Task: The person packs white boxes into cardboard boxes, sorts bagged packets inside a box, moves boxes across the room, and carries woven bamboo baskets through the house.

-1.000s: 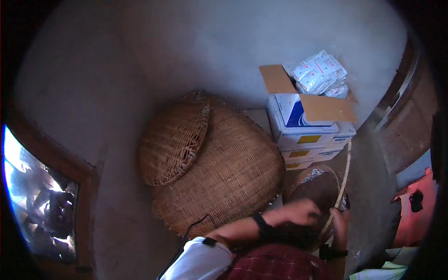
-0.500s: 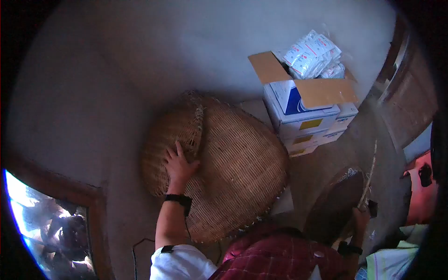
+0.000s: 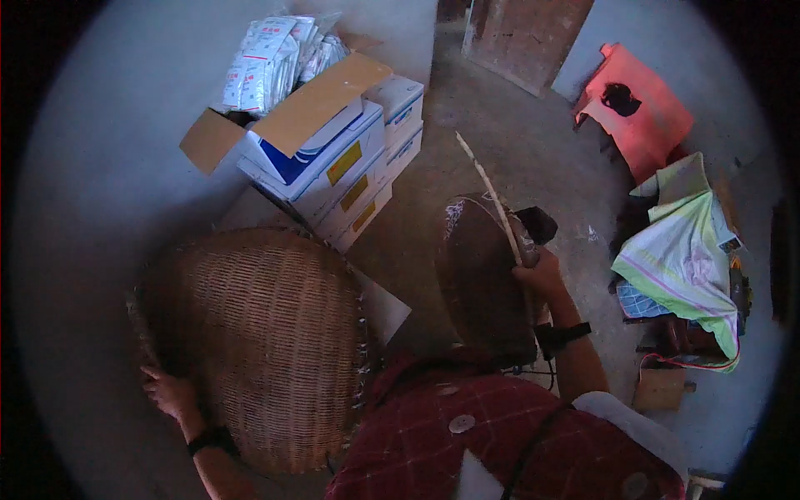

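Note:
A large wicker basket point(image 3: 275, 333) with a broad ribbed face leans near the wall at the lower left. At its left edge is my left hand point(image 3: 172, 395), fingers apart and touching the weave. My right hand point(image 3: 543, 277) is closed around a long pale stick point(image 3: 492, 187) whose thin end points up and away. Beside the stick hangs a dark oval, shallow basket-like thing point(image 3: 475, 275) with whitish frayed bits on its rim; whether my right hand also grips it I cannot tell. A small black object point(image 3: 537, 224) is just above that hand.
Stacked white and blue cartons point(image 3: 342, 175) stand by the wall; the top one is open, with plastic-wrapped packets point(image 3: 271, 67) in it. At right are a red cloth-like cover point(image 3: 637, 108) and a green-edged cloth point(image 3: 683, 254) over furniture. A wooden door point(image 3: 529, 37) is behind.
My view has turned right. My left hand has gone from the middle of the wicker basket to its left edge, and the basket sits turned differently. My right hand still holds the stick.

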